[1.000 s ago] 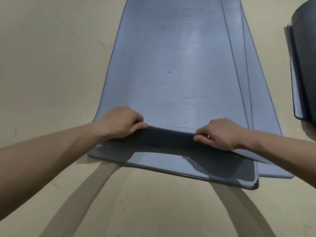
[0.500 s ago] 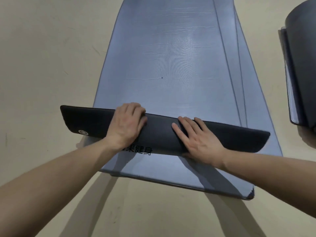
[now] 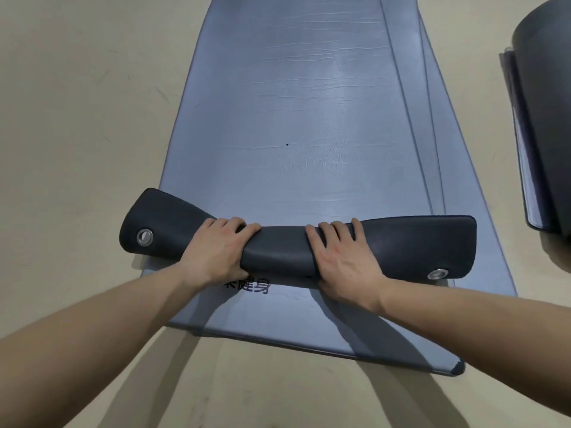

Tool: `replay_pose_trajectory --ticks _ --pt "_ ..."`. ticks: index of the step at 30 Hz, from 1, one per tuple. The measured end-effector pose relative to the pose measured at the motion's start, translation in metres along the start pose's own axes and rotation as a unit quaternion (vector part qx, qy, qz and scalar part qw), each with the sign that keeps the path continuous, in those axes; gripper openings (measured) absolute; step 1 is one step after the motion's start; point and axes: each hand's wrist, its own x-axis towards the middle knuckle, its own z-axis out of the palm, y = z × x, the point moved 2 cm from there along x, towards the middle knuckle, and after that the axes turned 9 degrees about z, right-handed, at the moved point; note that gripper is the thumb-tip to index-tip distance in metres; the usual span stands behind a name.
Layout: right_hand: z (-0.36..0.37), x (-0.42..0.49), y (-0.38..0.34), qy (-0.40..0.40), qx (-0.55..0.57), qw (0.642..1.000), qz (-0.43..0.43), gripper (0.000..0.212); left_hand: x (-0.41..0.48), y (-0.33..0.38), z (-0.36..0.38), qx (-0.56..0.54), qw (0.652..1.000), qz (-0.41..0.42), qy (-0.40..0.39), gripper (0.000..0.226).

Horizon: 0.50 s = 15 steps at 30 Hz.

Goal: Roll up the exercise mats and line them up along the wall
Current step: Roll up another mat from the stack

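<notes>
while both hands (image 3: 216, 253) (image 3: 343, 262) grip the top mat's rolled end (image 3: 278, 254), stacked mats (image 3: 309, 329) lie on beige floor (image 3: 77, 118).

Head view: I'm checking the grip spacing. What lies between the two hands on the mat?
Only a bare stretch of the rolled mat end lies between the left hand and the right hand, seen in the head view.

We see the mat (image 3: 293, 118) is grey-blue on top, and its rolled part (image 3: 278, 254) is almost black with silver eyelets (image 3: 144, 237). The floor (image 3: 77, 118) is pale beige. The printed letters (image 3: 247, 284) are dark.
</notes>
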Motion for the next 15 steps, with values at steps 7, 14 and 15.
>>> replay_pose_trajectory --ticks 7,14,15 --pt "0.000 0.007 -0.001 0.000 0.034 0.999 -0.039 0.054 -0.009 0.005 0.004 0.042 0.999 -0.011 0.021 0.065" --pt "-0.028 0.017 0.009 -0.067 0.099 0.992 -0.038 0.040 -0.005 0.001 -0.019 0.000 0.999 -0.038 -0.026 0.048" --pt "-0.036 0.024 0.013 -0.092 0.117 0.988 -0.039 0.043 0.000 -0.004 -0.027 -0.025 0.998 -0.038 -0.047 0.048"
